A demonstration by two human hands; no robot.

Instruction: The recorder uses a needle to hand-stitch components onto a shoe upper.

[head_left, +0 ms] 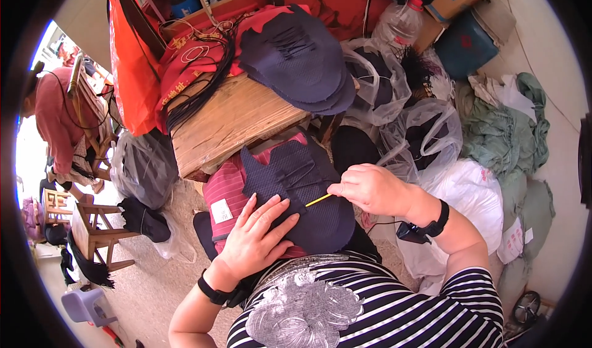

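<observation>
Across my lap lies a dark navy textured fabric piece (pixel 327 228) with a rounded end, on top of a maroon striped cloth or cushion (pixel 227 191). My left hand (pixel 256 237) rests flat on the piece's near left part, fingers spread. In my right hand (pixel 373 191) a thin yellow rod (pixel 318 200) is pinched, its kind unclear. The rod slants down to the left over the fabric, its tip close to a small dark strip by my left fingers. Whether the tip passes through the fabric cannot be made out.
Just ahead stands a wooden bench (pixel 246 117), bearing stacked navy pieces (pixel 296 61) and a bundle of black cords (pixel 213 89). Plastic bags (pixel 425 132) and green cloth (pixel 502 132) lie at the right. On the left are a stool (pixel 92 231) and another person (pixel 61 114).
</observation>
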